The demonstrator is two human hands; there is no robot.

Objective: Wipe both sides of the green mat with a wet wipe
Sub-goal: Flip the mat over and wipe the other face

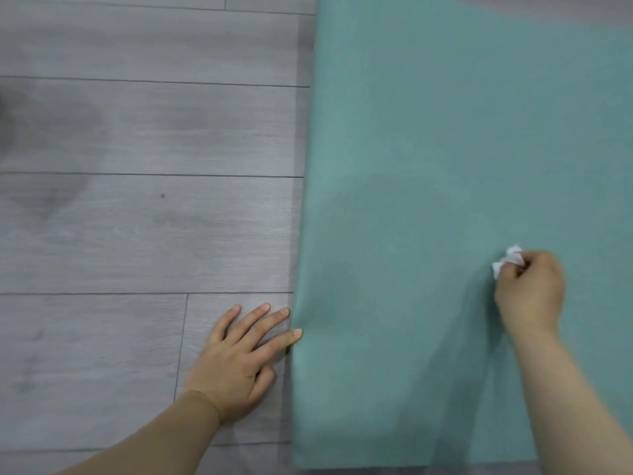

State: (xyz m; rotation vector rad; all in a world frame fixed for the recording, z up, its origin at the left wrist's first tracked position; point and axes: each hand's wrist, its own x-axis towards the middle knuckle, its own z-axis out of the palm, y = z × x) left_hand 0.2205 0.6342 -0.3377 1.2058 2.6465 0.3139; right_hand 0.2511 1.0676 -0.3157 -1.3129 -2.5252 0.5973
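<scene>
A grey wood-plank floor (137, 200) fills the left half of the view, its board seams running across the frame. A green mat (428, 166) lies flat on it and covers the right half, its long left edge running from the top of the frame down to its near edge at the bottom. A person's two bare forearms reach in from below. The left hand (239, 358) rests palm-down on the floor just beside the mat's left edge, fingers straight and spread, with two fingertips touching that edge. The right hand (529, 289) sits on the mat's lower right part, fingers curled tight around a crumpled white wipe (507, 260). The wipe pokes out past the knuckles on the hand's far-left side and lies against the mat's surface. The two hands are well apart, the stretch of mat between them bare.
</scene>
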